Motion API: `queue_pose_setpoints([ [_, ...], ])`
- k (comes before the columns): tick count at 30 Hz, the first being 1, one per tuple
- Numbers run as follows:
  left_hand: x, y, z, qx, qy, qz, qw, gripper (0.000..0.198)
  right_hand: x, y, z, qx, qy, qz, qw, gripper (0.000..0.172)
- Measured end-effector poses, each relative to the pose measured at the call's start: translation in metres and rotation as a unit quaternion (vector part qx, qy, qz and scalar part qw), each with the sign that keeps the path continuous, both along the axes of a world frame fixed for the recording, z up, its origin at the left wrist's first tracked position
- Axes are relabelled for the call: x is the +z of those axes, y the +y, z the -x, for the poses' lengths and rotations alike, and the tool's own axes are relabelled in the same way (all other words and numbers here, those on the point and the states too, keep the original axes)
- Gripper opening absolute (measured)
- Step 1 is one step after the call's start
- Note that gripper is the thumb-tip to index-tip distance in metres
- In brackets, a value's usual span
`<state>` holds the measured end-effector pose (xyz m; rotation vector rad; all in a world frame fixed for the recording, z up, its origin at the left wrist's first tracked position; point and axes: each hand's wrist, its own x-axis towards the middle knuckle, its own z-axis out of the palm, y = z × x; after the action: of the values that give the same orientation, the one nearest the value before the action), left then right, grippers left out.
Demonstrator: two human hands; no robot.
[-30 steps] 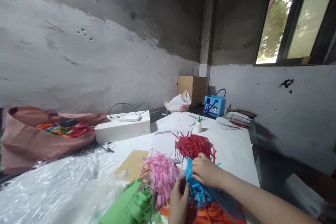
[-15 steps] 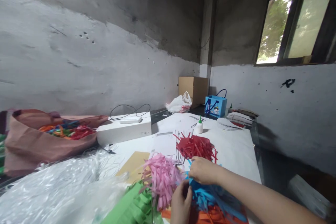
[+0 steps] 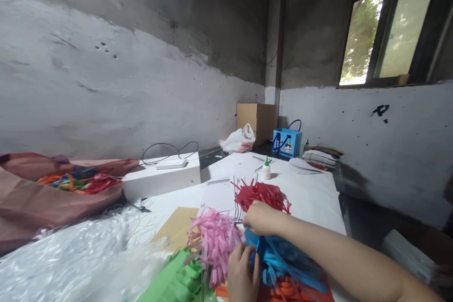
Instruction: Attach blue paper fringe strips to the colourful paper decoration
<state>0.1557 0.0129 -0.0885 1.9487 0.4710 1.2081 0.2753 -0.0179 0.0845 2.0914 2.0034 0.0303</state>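
Note:
My right hand (image 3: 261, 218) is closed on the top of a bunch of blue fringed paper strips (image 3: 279, 264) near the table's front. Just below it, my left hand (image 3: 242, 273) grips the same blue bunch from the left side, fingers curled. A pink fringed paper bunch (image 3: 212, 240) lies right beside my left hand. A red fringed bunch (image 3: 262, 196) sits just behind my right hand. Green paper (image 3: 177, 278) and orange paper (image 3: 293, 290) lie under and around the hands.
A white-covered table (image 3: 311, 198) carries a glue bottle (image 3: 266, 169), a white box (image 3: 161, 180) with a cable, and clear plastic wrap (image 3: 71, 259). A pink bag (image 3: 53, 196) of coloured strips stands at left. A cardboard box (image 3: 255, 120), white plastic bag (image 3: 239, 140) and blue bag (image 3: 286, 141) are at the back.
My right hand has shifted slightly left and up on the blue bunch. The left hand has closed in on the strips. The view has swung a little to the right.

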Motion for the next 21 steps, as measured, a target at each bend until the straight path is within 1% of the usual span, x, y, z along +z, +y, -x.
queue_pose_setpoints([
  [2,-0.001,-0.005,-0.001,0.004,-0.007,0.002,1.000,0.015,0.004,0.004,-0.010,-0.036,-0.003,-0.049,0.998,0.020],
  [4,-0.001,-0.010,-0.002,-0.002,-0.016,0.004,1.000,0.017,0.011,0.009,-0.027,-0.084,-0.001,-0.100,0.991,0.023],
  [7,-0.002,-0.013,-0.005,-0.015,-0.028,0.012,0.999,0.025,0.025,0.013,-0.063,-0.172,0.005,-0.176,0.969,0.026],
  [10,-0.004,-0.006,-0.009,-0.005,-0.028,0.034,0.999,0.029,0.043,0.008,-0.102,-0.263,0.007,-0.262,0.929,0.027],
  [12,-0.005,0.000,-0.011,0.020,-0.022,0.053,0.998,0.030,0.057,-0.004,-0.127,-0.314,0.004,-0.322,0.893,0.027],
  [14,-0.006,0.005,-0.011,0.049,-0.015,0.068,0.996,0.030,0.073,-0.019,-0.148,-0.351,-0.003,-0.384,0.854,0.028],
  [16,-0.005,0.009,-0.011,0.077,-0.013,0.075,0.994,0.028,0.092,-0.036,-0.163,-0.361,-0.013,-0.445,0.819,0.029],
  [18,-0.001,0.009,-0.010,0.104,-0.023,0.071,0.992,0.028,0.114,-0.051,-0.169,-0.337,-0.022,-0.499,0.798,0.029],
  [19,0.003,0.008,-0.009,0.114,-0.034,0.064,0.991,0.031,0.124,-0.058,-0.167,-0.311,-0.024,-0.521,0.794,0.028],
  [21,0.016,0.003,-0.006,0.122,-0.064,0.042,0.990,0.036,0.143,-0.071,-0.154,-0.237,-0.025,-0.553,0.799,0.023],
])
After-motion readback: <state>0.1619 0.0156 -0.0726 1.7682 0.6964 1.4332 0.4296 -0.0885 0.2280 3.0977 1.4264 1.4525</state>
